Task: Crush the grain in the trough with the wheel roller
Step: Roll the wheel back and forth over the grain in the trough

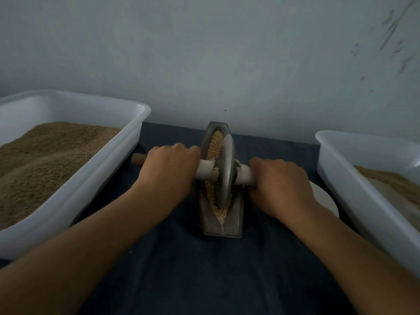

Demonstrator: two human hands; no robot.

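Note:
A narrow boat-shaped metal trough (212,226) lies lengthways on the dark cloth in the middle. Pale tan grain (214,140) fills its groove. A grey metal wheel roller (225,169) stands upright in the groove near the trough's middle, with a wooden axle handle (205,170) running through it from left to right. My left hand (169,169) is closed around the left part of the handle. My right hand (279,180) is closed around the right part. The handle's left end (137,159) sticks out past my left hand.
A large white plastic tub (127,142) heaped with brown grain stands at the left. Another white tub (336,169) with a thin layer of brown material stands at the right. A white plate (325,198) shows between my right hand and that tub. A wall rises just behind the trough.

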